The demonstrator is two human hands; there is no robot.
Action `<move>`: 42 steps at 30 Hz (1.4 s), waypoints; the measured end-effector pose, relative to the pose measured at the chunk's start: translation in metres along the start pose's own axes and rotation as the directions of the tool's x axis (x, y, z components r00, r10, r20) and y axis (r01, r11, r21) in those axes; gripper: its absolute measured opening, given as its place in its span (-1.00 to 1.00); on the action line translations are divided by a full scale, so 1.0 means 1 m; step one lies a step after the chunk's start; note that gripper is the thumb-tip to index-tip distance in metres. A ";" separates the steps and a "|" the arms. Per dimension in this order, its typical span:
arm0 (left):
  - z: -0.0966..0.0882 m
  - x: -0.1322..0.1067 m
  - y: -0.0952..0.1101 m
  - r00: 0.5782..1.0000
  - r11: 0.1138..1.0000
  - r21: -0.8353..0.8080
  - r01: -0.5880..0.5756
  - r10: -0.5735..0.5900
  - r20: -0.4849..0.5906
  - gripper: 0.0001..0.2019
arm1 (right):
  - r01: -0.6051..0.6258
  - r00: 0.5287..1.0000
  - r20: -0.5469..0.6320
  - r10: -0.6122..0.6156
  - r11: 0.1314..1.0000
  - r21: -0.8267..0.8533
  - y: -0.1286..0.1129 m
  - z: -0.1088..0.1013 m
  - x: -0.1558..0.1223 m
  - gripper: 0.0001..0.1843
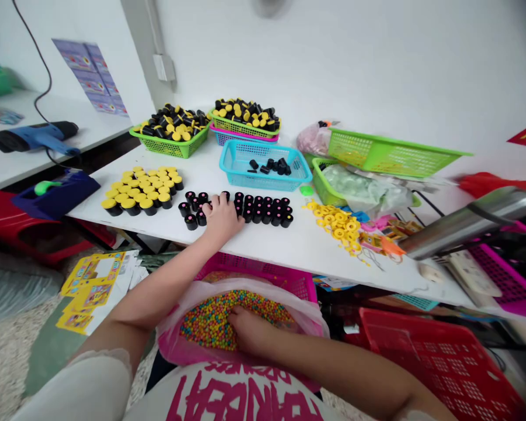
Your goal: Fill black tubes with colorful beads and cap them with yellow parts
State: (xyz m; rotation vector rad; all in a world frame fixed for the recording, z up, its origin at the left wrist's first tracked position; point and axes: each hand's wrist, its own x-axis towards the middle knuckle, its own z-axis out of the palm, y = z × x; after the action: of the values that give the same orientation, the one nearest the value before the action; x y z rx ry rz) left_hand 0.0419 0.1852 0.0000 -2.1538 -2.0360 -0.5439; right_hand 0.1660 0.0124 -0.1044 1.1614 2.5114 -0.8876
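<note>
My left hand (222, 217) reaches over a cluster of small black cylinders (258, 210) on the white table. Its fingers are apart and rest among the cylinders, hiding some of them. Several cylinders show a pink dot in the top, and a few show a yellow one. My right hand (248, 327) dips into a bag of small multicoloured balls (208, 318) near my lap. The fingers there are curled together and their tips are sunk among the balls. Left of the cluster, black cylinders with yellow caps (142, 190) stand upright in a tight group.
Green baskets (188, 149) hold capped cylinders at the back. A blue basket (267, 181) has loose black pieces. Yellow rings (339, 222) lie on the right by a metal tube (469, 225). A pink basket (304, 283) sits behind the bag; a heat gun (39, 137) lies far left.
</note>
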 end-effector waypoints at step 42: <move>-0.028 -0.185 -0.046 0.691 0.844 -0.530 0.083 0.334 0.641 -0.77 | 0.141 0.952 -0.306 0.017 0.864 0.484 0.018 -0.040 -0.037 -0.73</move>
State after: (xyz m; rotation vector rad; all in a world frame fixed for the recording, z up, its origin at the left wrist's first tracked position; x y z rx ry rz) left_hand -0.0133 0.0062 -0.0444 -3.2424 -2.2050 -0.2568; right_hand 0.2058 0.0238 -0.0641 1.4658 2.6449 -1.5625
